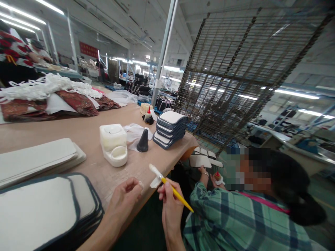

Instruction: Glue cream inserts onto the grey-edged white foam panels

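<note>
A yellow-handled brush [178, 194] with whitish bristles is held in my right hand [171, 205], its tip pointing up and left over the table's edge. A small white piece shows beside the bristles. My left hand [127, 197] is just left of it, fingers curled together near the table edge; whatever they may pinch is too small to name. Beyond my hands stand a white plastic container [113, 144] and a dark cone-shaped object [142, 141]. Dark-edged white panels are stacked at the table corner [170, 129], and larger ones [39, 209] lie at the lower left.
Pale boards [39, 157] lie at the left of the brown table [91, 139]. Behind them are patterned fabric [78, 103] and white strips [52, 85]. A red-tipped bottle [148, 115] stands farther back. A person in a plaid shirt [230, 219] works at the right, below a wire rack [225, 76].
</note>
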Tool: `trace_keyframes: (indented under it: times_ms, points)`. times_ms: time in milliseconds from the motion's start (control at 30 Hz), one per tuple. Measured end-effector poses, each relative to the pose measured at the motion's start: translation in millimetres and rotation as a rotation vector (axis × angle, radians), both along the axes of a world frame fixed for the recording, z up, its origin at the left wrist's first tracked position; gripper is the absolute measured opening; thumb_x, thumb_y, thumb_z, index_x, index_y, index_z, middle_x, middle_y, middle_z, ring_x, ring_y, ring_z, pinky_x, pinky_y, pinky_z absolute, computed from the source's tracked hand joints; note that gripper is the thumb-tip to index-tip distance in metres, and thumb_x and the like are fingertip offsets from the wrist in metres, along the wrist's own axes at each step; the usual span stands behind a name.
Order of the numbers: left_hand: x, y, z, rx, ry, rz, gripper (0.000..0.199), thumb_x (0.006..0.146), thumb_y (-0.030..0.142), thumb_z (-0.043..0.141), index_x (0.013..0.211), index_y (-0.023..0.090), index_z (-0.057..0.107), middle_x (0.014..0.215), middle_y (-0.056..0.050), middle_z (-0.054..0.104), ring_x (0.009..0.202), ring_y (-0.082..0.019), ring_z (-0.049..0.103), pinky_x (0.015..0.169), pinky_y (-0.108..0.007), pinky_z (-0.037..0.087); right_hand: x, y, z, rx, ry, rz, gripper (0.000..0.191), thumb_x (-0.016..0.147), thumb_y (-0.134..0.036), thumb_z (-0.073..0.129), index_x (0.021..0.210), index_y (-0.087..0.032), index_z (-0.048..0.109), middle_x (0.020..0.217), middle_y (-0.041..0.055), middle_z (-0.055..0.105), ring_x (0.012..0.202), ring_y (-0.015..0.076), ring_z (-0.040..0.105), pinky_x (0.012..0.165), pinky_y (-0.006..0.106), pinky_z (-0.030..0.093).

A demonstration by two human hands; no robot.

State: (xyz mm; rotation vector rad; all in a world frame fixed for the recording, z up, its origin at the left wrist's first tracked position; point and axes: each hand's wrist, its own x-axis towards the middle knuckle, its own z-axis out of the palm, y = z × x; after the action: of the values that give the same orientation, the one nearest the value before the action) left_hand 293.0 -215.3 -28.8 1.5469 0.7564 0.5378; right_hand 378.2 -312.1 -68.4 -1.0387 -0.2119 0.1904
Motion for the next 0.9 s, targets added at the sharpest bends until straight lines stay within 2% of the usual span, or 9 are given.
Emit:
trace_keyframes:
  times_ms: [67, 233, 400, 500, 567, 633, 733, 867, 900]
  points:
    - [4, 7, -6.7, 0.047, 0.024, 0.01, 0.022, 0.064, 0.04, 0.044, 0.057, 0.02, 0.048, 0.047, 0.004, 0.046, 0.048, -0.015, 0.047, 0.049, -0.023, 0.036, 4, 2, -0.7, 0.116, 0.15, 0.049, 0.02, 0.07, -0.034, 0.069, 0.074, -0.016, 0.06, 0.053, -0.0063, 0.056, 0.045, 0.0043, 0.045, 0.048, 0.017, 0.04]
    - [15, 31, -13.7, 0.249, 0.091, 0.033, 0.027, 0.073, 0.042, 0.037, 0.06, 0.02, 0.047, 0.057, 0.001, 0.05, 0.057, -0.017, 0.052, 0.054, -0.025, 0.037, 8, 8, -2.2, 0.252, 0.357, 0.11, 0.022, 0.066, -0.032, 0.072, 0.065, -0.017, 0.055, 0.053, -0.008, 0.054, 0.044, 0.0023, 0.044, 0.056, 0.019, 0.047]
    - [13, 49, -16.3, 0.498, 0.268, 0.06, 0.029, 0.076, 0.037, 0.039, 0.052, 0.021, 0.042, 0.049, 0.002, 0.042, 0.053, -0.017, 0.046, 0.054, -0.027, 0.03, 8, 12, 3.2, 0.378, 0.505, 0.214, 0.022, 0.063, -0.028, 0.074, 0.062, -0.017, 0.056, 0.051, -0.0091, 0.05, 0.04, -0.0004, 0.038, 0.051, 0.015, 0.046]
    - [10, 52, -21.6, 0.559, 0.34, 0.047, 0.012, 0.076, 0.027, 0.044, 0.08, 0.02, 0.052, 0.058, 0.002, 0.051, 0.059, -0.018, 0.05, 0.057, -0.027, 0.033, 8, 15, 5.6, 0.434, 0.572, 0.252, 0.024, 0.058, -0.026, 0.077, 0.06, -0.016, 0.056, 0.049, -0.0099, 0.048, 0.039, -0.0014, 0.036, 0.049, 0.013, 0.044]
    - [10, 53, -23.3, 0.57, 0.368, 0.024, 0.034, 0.076, 0.022, 0.044, 0.11, 0.018, 0.045, 0.068, 0.001, 0.058, 0.065, -0.019, 0.055, 0.06, -0.026, 0.037, 7, 18, 5.5, 0.457, 0.604, 0.266, 0.025, 0.056, -0.025, 0.079, 0.059, -0.016, 0.056, 0.049, -0.0099, 0.048, 0.039, -0.002, 0.036, 0.048, 0.012, 0.044]
    - [12, 53, -22.4, 0.595, 0.45, 0.01, 0.038, 0.082, 0.024, 0.04, 0.12, 0.018, 0.041, 0.074, -0.002, 0.062, 0.07, -0.02, 0.058, 0.062, -0.027, 0.039, 6, 22, 4.3, 0.465, 0.623, 0.273, 0.025, 0.056, -0.025, 0.079, 0.058, -0.016, 0.056, 0.048, -0.0094, 0.049, 0.039, -0.0022, 0.037, 0.047, 0.011, 0.043]
    - [15, 52, -18.6, 0.638, 0.577, 0.017, 0.034, 0.086, 0.027, 0.037, 0.116, 0.017, 0.05, 0.077, -0.006, 0.065, 0.075, -0.024, 0.06, 0.064, -0.03, 0.041, 3, 26, 2.0, 0.457, 0.627, 0.275, 0.022, 0.059, -0.026, 0.078, 0.06, -0.015, 0.059, 0.048, -0.0084, 0.051, 0.039, -0.0016, 0.038, 0.049, 0.012, 0.044]
    - [17, 53, -15.1, 0.699, 0.551, 0.059, 0.037, 0.078, 0.012, 0.045, 0.112, 0.019, 0.057, 0.11, -0.01, 0.061, 0.103, -0.027, 0.053, 0.079, -0.034, 0.04, -1, 28, 1.6, 0.439, 0.597, 0.273, 0.018, 0.062, -0.026, 0.076, 0.062, -0.014, 0.062, 0.051, -0.0073, 0.054, 0.041, -0.0011, 0.04, 0.052, 0.014, 0.047]
    - [17, 53, -14.6, 0.703, 0.538, 0.059, 0.032, 0.079, 0.013, 0.045, 0.106, 0.019, 0.061, 0.109, -0.009, 0.062, 0.104, -0.028, 0.052, 0.081, -0.035, 0.039, -1, 28, 2.1, 0.436, 0.588, 0.271, 0.017, 0.063, -0.025, 0.076, 0.063, -0.014, 0.063, 0.051, -0.0073, 0.055, 0.041, -0.0011, 0.04, 0.053, 0.015, 0.047]
